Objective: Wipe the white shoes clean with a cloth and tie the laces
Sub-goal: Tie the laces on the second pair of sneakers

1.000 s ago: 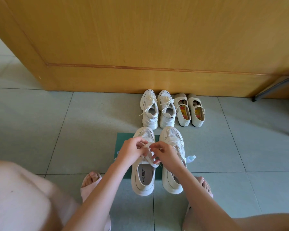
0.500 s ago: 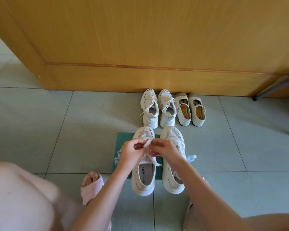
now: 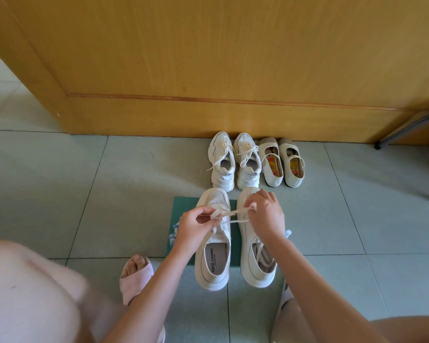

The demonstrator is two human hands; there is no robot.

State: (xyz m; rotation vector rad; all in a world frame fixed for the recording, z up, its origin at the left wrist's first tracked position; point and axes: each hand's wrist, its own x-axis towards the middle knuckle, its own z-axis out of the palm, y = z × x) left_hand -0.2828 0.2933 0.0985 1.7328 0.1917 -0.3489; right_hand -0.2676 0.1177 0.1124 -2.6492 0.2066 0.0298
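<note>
Two white shoes stand side by side on a green mat (image 3: pixel 181 206) on the tiled floor. Over the left white shoe (image 3: pixel 214 262), my left hand (image 3: pixel 196 225) pinches one end of its white lace (image 3: pixel 233 213). My right hand (image 3: pixel 266 214) grips the other end, and the lace is stretched taut between them. The right white shoe (image 3: pixel 256 263) lies partly under my right wrist, its laces loose inside the opening. A blue and white cloth (image 3: pixel 173 232) peeks out at the mat's left edge, mostly hidden by my left hand.
A second pair of white sneakers (image 3: pixel 233 160) and a pair of cream strap shoes (image 3: pixel 281 163) stand against the wooden door (image 3: pixel 208 58). My feet in pink slippers (image 3: pixel 134 277) flank the mat. A small clear bottle (image 3: pixel 288 233) lies by my right wrist. A metal leg (image 3: pixel 406 127) reaches in at right.
My hands have moved apart from close together over the left shoe, pulling the lace ends out sideways so the lace is now stretched between them.
</note>
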